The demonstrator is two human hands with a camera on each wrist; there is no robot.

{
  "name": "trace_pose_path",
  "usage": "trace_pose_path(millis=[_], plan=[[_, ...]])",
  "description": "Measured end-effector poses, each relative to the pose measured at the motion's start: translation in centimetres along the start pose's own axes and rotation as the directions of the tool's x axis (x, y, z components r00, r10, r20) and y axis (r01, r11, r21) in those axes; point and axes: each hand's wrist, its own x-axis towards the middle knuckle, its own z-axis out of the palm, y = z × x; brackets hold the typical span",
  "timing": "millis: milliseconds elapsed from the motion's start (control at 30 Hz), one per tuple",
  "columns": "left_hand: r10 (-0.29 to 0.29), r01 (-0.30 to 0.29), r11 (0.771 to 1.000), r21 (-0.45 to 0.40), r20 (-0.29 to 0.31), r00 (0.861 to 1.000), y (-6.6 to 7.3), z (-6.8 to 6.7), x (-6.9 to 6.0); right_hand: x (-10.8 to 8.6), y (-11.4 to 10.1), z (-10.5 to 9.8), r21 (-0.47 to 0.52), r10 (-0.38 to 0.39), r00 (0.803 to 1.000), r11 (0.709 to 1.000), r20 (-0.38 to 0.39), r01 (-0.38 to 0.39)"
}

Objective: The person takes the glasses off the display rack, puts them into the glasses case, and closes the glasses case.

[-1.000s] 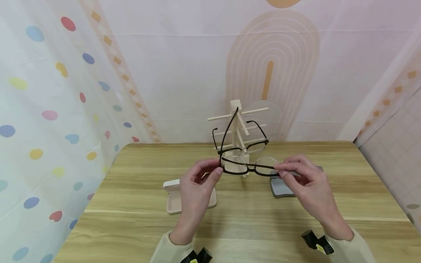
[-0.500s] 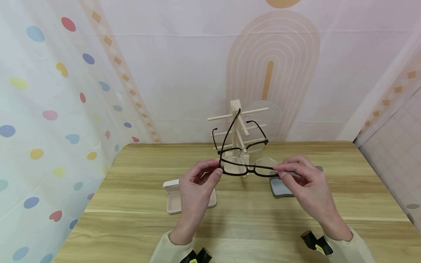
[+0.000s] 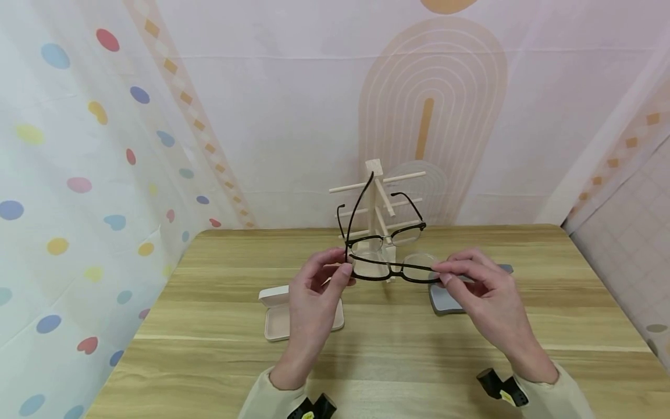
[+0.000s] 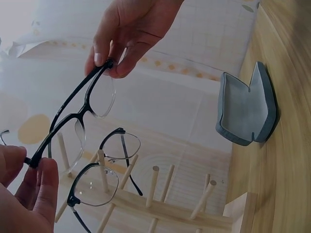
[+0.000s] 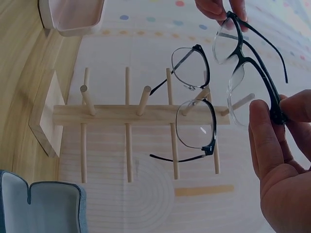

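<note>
My left hand (image 3: 316, 308) pinches the left corner of a pair of black-topped eyeglasses (image 3: 396, 273) between thumb and fingers. At the opposite corner, my right hand (image 3: 489, 299) pinches the frame by the hinge. The glasses are held above the table, in front of a wooden display stand (image 3: 374, 169). Their left temple points up and away, while the right temple lies folded across behind the lenses. A second pair of dark-rimmed eyeglasses (image 5: 209, 126) hangs on the stand's pegs with its temples spread.
An open white glasses case (image 3: 277, 326) sits on the wooden table (image 3: 209, 279), partly behind my left hand. Behind my right hand lies an open grey glasses case (image 4: 265, 107). Several pegs stick out of the stand, and a patterned cloth (image 3: 293, 116) hangs behind the table.
Both hands and the held glasses have shifted slightly left. The upright temple's tip has swayed a little. Both hands keep their hold; the stand and cases stay put.
</note>
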Motion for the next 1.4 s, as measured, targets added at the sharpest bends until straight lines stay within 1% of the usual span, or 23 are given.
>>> trace_pose_path(millis=[200, 333, 433, 567, 700, 1000, 1400], plan=[[0.060, -0.059, 0.998, 0.023, -0.020, 0.998, -0.17, 0.02, 0.04, 0.07, -0.04, 0.12, 0.008, 0.013, 1.000, 1.000, 0.013, -0.013], [0.119, -0.119, 0.992, 0.029, -0.013, 0.993, -0.46, -0.06, 0.06, 0.13, -0.24, 0.16, 0.001, 0.036, 0.999, 0.999, 0.012, -0.036], [0.141, -0.141, 0.990, 0.023, -0.004, 0.990, -0.60, -0.08, 0.05, 0.16, -0.28, 0.18, -0.003, 0.046, 0.999, 0.999, 0.012, -0.046], [0.125, -0.125, 0.992, 0.021, -0.002, 0.992, -0.64, -0.06, 0.01, 0.20, -0.24, 0.15, 0.005, 0.052, 0.999, 0.999, 0.011, -0.052], [0.105, -0.105, 0.994, 0.041, 0.006, 0.994, -0.63, -0.08, -0.06, 0.23, -0.17, 0.04, 0.009, 0.055, 0.998, 0.998, 0.013, -0.055], [0.083, -0.084, 0.994, 0.065, 0.020, 0.996, -0.58, -0.14, -0.25, 0.28, -0.17, -0.17, -0.029, 0.085, 0.996, 0.996, 0.013, -0.084], [0.038, -0.041, 0.994, 0.103, 0.032, 0.999, -0.50, -0.37, -0.39, 0.29, -0.01, -0.08, -0.020, 0.078, 0.997, 0.997, 0.014, -0.077]])
